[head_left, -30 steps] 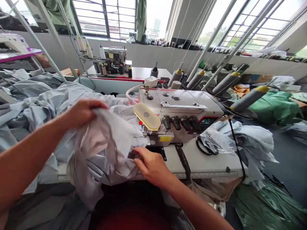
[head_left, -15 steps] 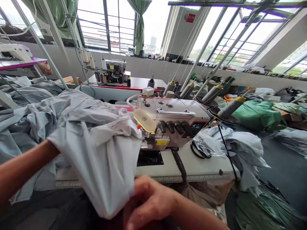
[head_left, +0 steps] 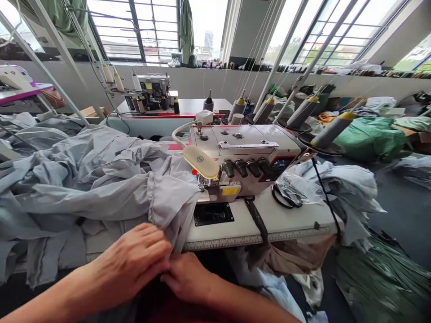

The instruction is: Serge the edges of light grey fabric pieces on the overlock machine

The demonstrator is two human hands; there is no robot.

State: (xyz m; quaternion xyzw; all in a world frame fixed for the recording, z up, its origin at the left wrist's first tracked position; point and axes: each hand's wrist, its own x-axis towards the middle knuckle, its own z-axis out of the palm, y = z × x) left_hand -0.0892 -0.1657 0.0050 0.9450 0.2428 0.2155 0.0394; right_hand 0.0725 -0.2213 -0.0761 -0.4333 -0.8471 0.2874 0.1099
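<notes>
Nearest us, our left hand (head_left: 134, 264) and right hand (head_left: 186, 279) meet at the front edge of the white sewing bench (head_left: 286, 222). Both sets of fingers are curled shut, pinching the hanging lower end of a pale grey gathered fabric piece (head_left: 168, 202). Its seam runs upright from our hands toward the machine, while the rest spreads leftward over the bench in a long heap.

Just behind stands the cream overlock sewing machine (head_left: 249, 152), carrying a small yellow label whose writing is too small for us to read. Black-handled scissors (head_left: 284, 199) lie on the bench to its right. Grey thread cones with yellow tips (head_left: 332, 130) stand beyond, and a second machine (head_left: 153, 89) sits farther back under the windows.
</notes>
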